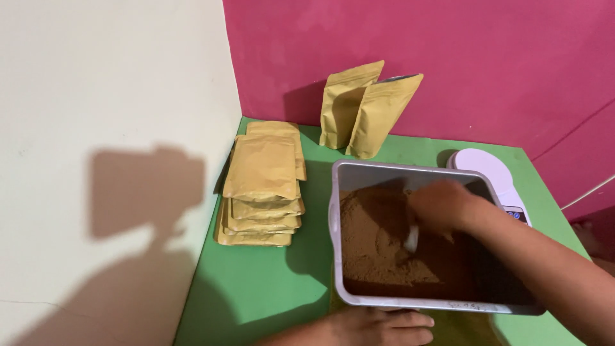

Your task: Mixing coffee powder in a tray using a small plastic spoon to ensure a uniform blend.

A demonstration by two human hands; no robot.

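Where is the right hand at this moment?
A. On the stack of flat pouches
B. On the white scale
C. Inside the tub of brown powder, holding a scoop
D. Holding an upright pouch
C: the right hand is down inside the grey tub, gripping a small white scoop over the brown powder.

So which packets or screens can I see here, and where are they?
Flat pouches: tan, rectangular, stacked at the table's left edge.
Standing pouches: two tan, upright against the pink wall.
Scale: white, rounded, behind the powder tub; its small display panel is mostly hidden by the right hand.
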